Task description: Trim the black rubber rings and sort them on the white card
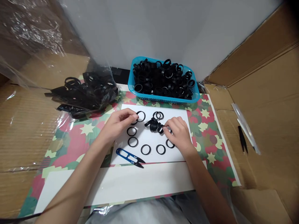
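Note:
My left hand [122, 120] pinches the edge of a thin black ring [144, 116] between thumb and fingertips, over the left side of a white sheet [149, 138]. My right hand [177, 132] is closed, its thumb and fingers at a black ring [160, 129] on the edge of a small pile of black pieces [153, 125]. Single black rings lie around the pile, such as a ring [133, 147] at the left and a ring [146, 154] in front. Some rings are partly hidden by my hands. Blue thread snips [128, 156] lie at the sheet's front left.
A blue basket [163, 99] full of black rings stands at the back. Left of it, a clear plastic bag [93, 96] holds more black pieces. Black tweezers [242, 140] and a clear plastic strip [246, 127] lie on cardboard at the right. A grey wall [168, 31] rises behind.

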Demonstrator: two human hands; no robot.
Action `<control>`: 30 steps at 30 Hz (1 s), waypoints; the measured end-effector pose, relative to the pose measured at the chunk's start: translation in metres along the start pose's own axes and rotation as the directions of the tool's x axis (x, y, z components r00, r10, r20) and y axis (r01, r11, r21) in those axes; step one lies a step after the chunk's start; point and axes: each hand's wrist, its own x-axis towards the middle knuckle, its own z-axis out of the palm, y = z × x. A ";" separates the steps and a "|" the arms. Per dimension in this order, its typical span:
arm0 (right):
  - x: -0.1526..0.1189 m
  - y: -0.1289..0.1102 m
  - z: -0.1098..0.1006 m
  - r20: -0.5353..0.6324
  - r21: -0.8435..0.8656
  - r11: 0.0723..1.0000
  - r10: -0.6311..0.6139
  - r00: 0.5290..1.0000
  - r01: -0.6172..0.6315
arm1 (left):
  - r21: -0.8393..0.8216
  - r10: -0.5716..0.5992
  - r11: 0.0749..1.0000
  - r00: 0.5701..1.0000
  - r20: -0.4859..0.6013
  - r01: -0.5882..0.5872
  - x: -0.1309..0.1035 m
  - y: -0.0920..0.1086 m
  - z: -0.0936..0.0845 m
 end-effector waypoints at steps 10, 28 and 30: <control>0.012 0.026 -0.022 0.014 0.259 0.910 0.332 0.943 -0.324 | 0.263 0.047 0.965 0.989 -0.143 -0.008 0.020 -0.007 -0.007; 0.033 0.046 -0.023 0.073 0.223 0.950 0.208 0.975 -0.219 | 0.557 0.273 0.808 0.960 -0.067 -0.191 0.022 -0.007 -0.012; 0.026 0.025 -0.031 0.169 0.234 0.970 0.033 0.985 -0.072 | 0.503 0.293 0.818 0.955 0.054 -0.280 0.016 -0.002 -0.009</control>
